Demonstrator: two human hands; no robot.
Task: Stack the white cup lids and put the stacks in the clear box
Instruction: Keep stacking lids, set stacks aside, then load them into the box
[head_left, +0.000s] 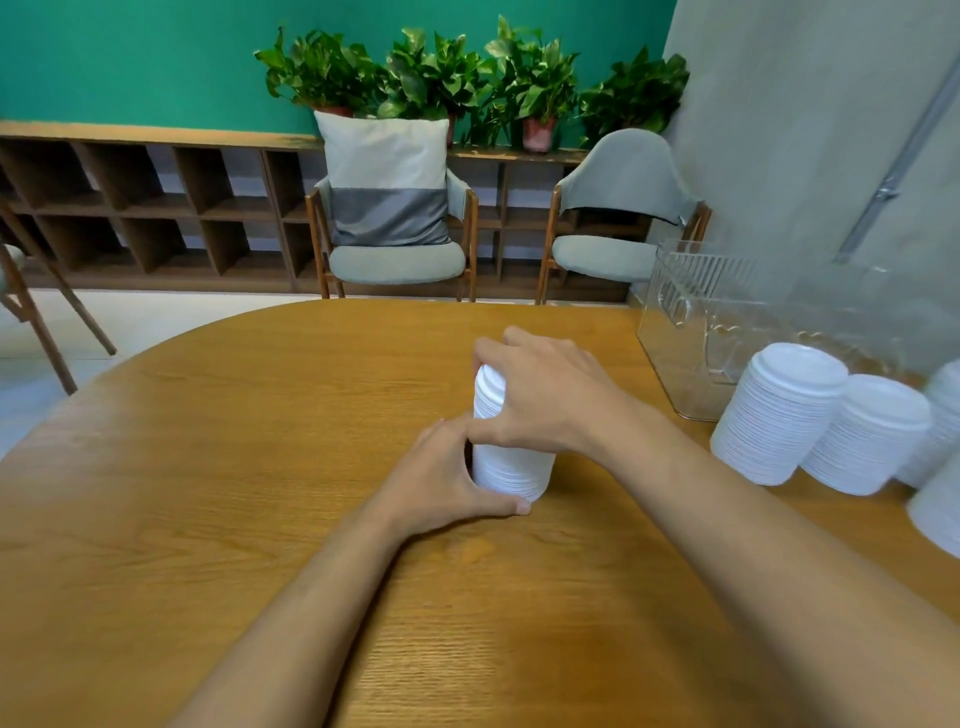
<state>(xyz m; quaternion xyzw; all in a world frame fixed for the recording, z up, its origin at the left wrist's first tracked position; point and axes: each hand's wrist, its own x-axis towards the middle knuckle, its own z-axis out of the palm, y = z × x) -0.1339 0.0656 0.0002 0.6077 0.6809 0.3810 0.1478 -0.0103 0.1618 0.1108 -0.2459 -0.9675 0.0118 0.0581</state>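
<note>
We note lid stack (511, 467) upright; left hand (441, 483) curls round its base, right hand (545, 400) grips its top; clear box (691, 322) right of stack, nearer right hand.

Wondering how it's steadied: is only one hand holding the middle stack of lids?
No, the left hand and right hand both grip the lid stack.

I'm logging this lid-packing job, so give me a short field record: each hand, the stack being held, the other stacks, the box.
left hand: grips the base of the tall stack of white plastic cup lids on the oval wooden table
right hand: grips that stack's upper part
other white lid stacks: several, on the table's right side, near the box
ribbed clear plastic box: upright, far right; no stack visible inside
</note>
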